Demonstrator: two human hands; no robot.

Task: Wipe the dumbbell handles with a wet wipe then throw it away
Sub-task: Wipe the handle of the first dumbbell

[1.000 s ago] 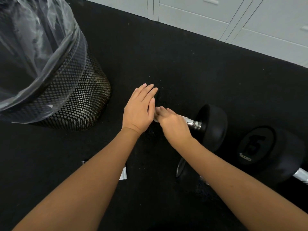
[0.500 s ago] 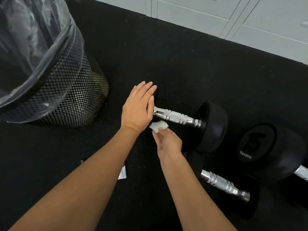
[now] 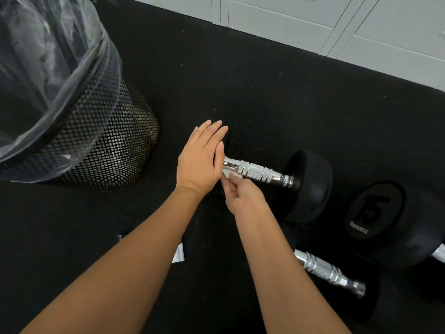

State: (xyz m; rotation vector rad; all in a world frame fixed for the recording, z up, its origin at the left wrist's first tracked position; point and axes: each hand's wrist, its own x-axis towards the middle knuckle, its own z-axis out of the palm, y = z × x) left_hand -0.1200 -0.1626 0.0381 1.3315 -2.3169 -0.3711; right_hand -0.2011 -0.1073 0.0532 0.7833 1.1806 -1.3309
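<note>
A black dumbbell with a chrome handle (image 3: 257, 173) lies on the black floor mat. My left hand (image 3: 201, 159) rests flat, fingers straight, on its near-left head, which it hides. My right hand (image 3: 243, 195) pinches a white wet wipe (image 3: 228, 175) against the underside of the handle's left end. A second dumbbell's chrome handle (image 3: 330, 271) lies lower right, partly behind my right forearm. A black mesh waste bin (image 3: 108, 145) lined with a clear bag stands at the left.
A larger dumbbell marked 15 (image 3: 375, 213) lies at the right. A torn silver wipe packet (image 3: 178, 254) peeks out under my left forearm. White cabinet fronts (image 3: 337, 27) run along the far edge of the mat.
My right hand came off the top of the handle, dropped below it with the wipe, and has now moved back up against the handle's left end. The left hand stayed put.
</note>
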